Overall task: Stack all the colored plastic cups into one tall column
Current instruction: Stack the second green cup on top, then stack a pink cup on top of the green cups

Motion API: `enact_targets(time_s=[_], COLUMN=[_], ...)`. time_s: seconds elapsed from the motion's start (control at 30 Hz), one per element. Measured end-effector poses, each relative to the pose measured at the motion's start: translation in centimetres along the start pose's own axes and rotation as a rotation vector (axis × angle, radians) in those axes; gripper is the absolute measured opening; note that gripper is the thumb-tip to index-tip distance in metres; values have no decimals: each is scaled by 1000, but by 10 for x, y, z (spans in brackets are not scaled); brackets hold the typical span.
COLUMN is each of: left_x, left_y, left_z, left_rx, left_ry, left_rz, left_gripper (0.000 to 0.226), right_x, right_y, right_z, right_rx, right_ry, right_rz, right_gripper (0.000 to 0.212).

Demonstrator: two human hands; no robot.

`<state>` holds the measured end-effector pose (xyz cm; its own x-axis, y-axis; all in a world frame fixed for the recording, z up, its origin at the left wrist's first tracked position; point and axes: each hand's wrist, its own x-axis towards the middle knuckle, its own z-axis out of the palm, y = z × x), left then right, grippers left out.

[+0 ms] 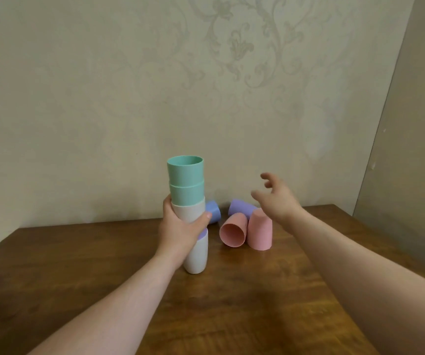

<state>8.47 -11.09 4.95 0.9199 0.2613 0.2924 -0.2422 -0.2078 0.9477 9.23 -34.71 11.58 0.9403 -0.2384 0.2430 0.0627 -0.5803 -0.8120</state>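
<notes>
A: Where do things stand?

B: The left hand (180,231) is wrapped around the middle of the column (192,213), which stands upright on the table (78,265), roughly midway between its left and right edges and nearer the far edge than the near one. Two teal cups sit on top, mouths up, then a white one under the fingers, a sliver of purple rim, and a white cup at the base.

A: And the other hand?

B: The right hand (275,198) hangs open above the loose cups, fingers spread, holding nothing. Below it a pink cup (233,233) lies on its side with the mouth toward the camera, touching an upside-down pink cup (260,233). Behind them, near the far edge, a purple cup (240,207) lies on its side, and a blue cup (213,211) lies just behind the column.

A: How will they handle?

B: My guess: light, stiff plastic with a matte wall, not very slippery and not fragile. They taper, so they nest easily but may wedge if pushed hard.

A: Where to take hold?

B: Around the side wall near the wide rim, thumb opposite fingers. The lying ones could roll when nudged. The inverted one needs turning mouth up first.

A: Risks?

B: The column looks top-heavy and leans slightly, so the left hand's steadying grip matters as each cup drops in.
</notes>
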Motion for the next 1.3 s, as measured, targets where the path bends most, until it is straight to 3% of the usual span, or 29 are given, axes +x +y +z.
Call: enact_targets(time_s=[0.1, 0.2, 0.4, 0.6, 0.77, 0.93, 1.03, 1.2, 1.3], left_x=[0, 2, 4, 2, -5, -17, -22, -20, -10], left_y=[-5, -12, -17, -15, -11, -4, -3, 4, 24], left_z=[5, 7, 8, 6, 3, -4, -10, -20, -23], left_rx=[5, -45, -71, -68, -62, -58, -90, -179, -223], left_ry=[-54, -68, -78, -88, -93, -118, -144, -187, -194], left_rz=[28, 27, 32, 31, 31, 33, 24, 42, 57], left_gripper=[82, 82, 79, 81, 84, 84, 84, 98, 109], right_x=[15, 4, -14, -23, -33, -45, -56, -77, -97], right_y=[34, 61, 79, 69, 77, 89, 90, 101, 108], right_z=[10, 32, 45, 27, 12, 9, 13, 22, 30], right_rx=[-391, -560, -504, -477, -441, -545, -508, -382, -154], right_ry=[-165, -317, -143, -81, -92, -229, -248, -104, 82], right_rz=[61, 64, -20, 56, 181, 302, 324, 243, 165], right_gripper=[73, 85, 68, 43, 61, 91, 95, 94, 78])
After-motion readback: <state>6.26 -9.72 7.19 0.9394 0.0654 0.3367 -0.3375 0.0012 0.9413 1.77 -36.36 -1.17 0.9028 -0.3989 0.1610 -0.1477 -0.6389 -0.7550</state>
